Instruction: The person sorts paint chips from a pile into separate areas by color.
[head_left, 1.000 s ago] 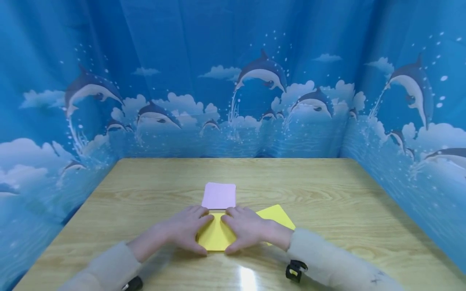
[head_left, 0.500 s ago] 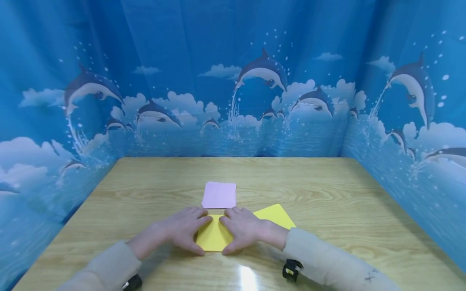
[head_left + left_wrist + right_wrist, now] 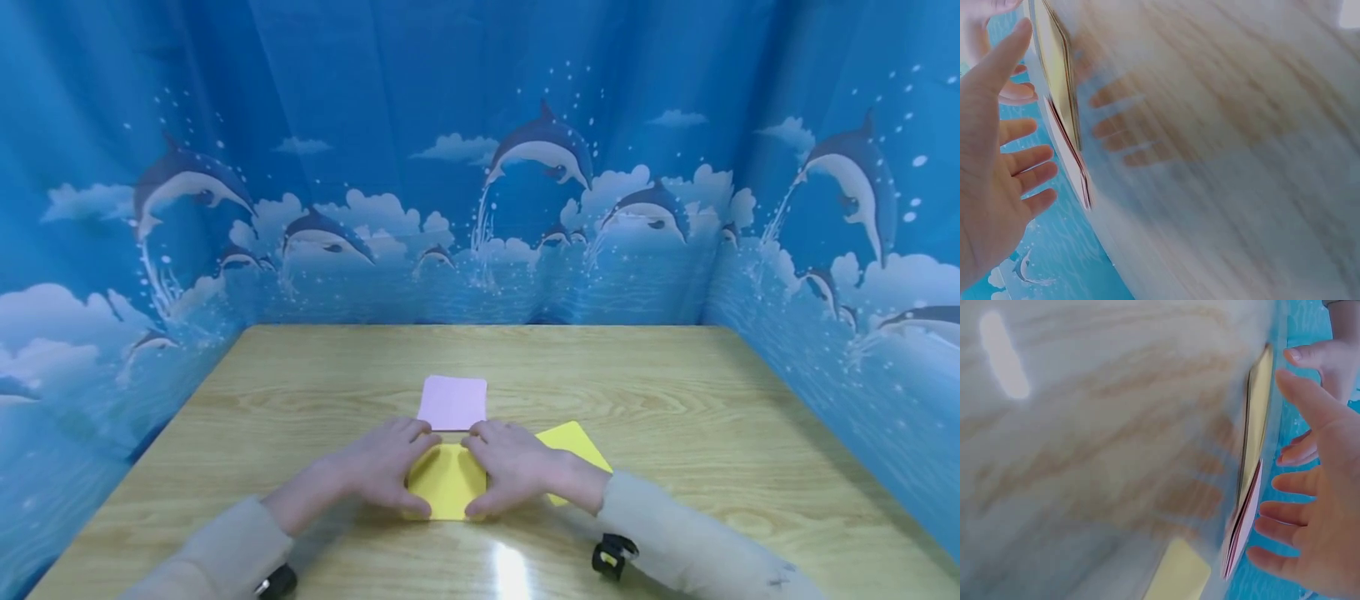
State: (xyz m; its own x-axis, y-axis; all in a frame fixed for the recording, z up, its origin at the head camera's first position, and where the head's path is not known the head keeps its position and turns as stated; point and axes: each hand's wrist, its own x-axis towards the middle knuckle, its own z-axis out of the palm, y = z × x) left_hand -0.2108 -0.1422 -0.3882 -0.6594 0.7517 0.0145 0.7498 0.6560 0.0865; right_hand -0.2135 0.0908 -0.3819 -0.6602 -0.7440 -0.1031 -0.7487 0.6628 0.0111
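A small stack of yellow square sheets [image 3: 447, 483] lies on the table between my two hands. My left hand [image 3: 386, 467] is at its left side and my right hand [image 3: 517, 467] at its right, thumbs by the near corners, fingers toward the far edge. Both wrist views show the fingers loosely extended and spread; whether they touch the stack cannot be told. Just beyond it sits a lilac square stack [image 3: 452, 402], seen edge-on with reddish layers [image 3: 1244, 519] in the right wrist view. Another yellow sheet [image 3: 574, 444] lies angled, partly hidden behind my right wrist.
The wooden table [image 3: 645, 375] is glossy and carries a bright light reflection near its front. Blue curtains [image 3: 420, 83] printed with dolphins enclose its back and sides. A black wrist device [image 3: 613, 557] hangs under the right sleeve, another [image 3: 276, 582] under the left.
Both hands shift slightly left, then back right, and now stand a little farther apart. More of the yellow stack's width shows between them. The lilac stack stays in place.
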